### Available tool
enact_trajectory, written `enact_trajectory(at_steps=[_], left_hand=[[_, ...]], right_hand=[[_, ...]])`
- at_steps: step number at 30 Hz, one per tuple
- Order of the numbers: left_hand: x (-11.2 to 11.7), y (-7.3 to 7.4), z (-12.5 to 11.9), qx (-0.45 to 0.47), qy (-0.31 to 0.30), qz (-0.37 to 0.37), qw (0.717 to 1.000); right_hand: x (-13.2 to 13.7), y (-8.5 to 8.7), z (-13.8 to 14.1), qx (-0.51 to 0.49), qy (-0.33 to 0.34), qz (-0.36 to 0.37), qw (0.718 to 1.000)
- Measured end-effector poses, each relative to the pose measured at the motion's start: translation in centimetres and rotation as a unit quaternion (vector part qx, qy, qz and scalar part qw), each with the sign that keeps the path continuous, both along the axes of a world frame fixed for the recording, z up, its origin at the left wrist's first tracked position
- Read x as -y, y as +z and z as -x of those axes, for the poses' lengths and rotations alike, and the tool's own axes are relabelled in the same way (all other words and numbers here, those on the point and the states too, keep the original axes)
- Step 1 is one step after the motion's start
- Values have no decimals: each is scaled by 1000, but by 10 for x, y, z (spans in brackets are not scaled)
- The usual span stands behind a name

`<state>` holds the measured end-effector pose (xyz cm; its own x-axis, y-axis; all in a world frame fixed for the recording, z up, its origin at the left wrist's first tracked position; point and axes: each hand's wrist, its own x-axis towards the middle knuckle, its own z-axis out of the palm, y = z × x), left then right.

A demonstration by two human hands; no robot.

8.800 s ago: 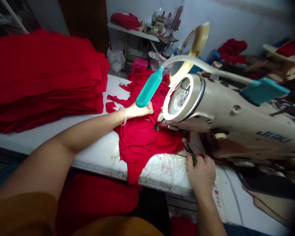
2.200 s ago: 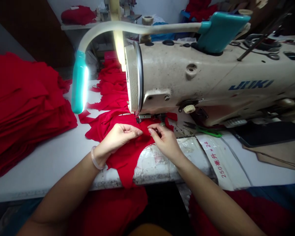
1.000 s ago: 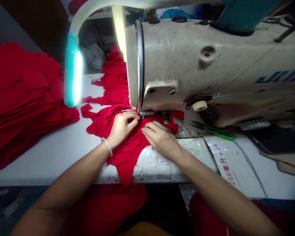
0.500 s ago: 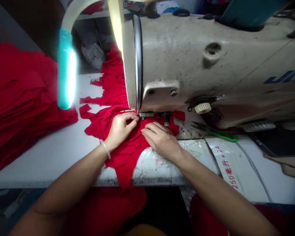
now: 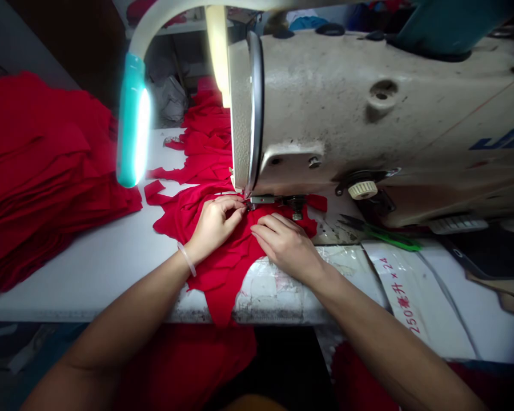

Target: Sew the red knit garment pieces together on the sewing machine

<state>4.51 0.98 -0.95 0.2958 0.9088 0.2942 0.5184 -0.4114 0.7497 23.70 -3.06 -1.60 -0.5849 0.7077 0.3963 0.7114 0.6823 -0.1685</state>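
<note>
A piece of red fabric [image 5: 223, 260] lies on the white table under the presser foot [image 5: 261, 200] of a beige sewing machine [image 5: 368, 120] and hangs over the front edge. My left hand [image 5: 214, 225] has its fingers curled and pinches the fabric just left of the foot. My right hand [image 5: 285, 242] lies on the fabric just in front of the foot, fingers together and pressed down on the cloth. A pale bangle sits on my left wrist.
A tall stack of red fabric [image 5: 38, 165] fills the table's left side. More red pieces [image 5: 205, 142] trail behind the machine. A lit teal lamp [image 5: 132, 137] hangs at the left. Green-handled snips [image 5: 385, 235] and a printed plastic bag [image 5: 405, 291] lie to the right.
Both hands have stayed on the red fabric at the presser foot. Much earlier the right hand held the green-handled snips, which now lie on the table; the view has shifted slightly.
</note>
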Motion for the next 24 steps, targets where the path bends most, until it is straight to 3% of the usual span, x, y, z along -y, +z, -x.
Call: enact_trajectory(at_steps=[5,24], left_hand=[[-2,-3,-1,63,-6,34,997],[-4,-7,-1,62,-5,11,998]], right_hand=[[-1,1,1,-9,9,-9,1000],[-1,-3,1,-14,12,-42,999]])
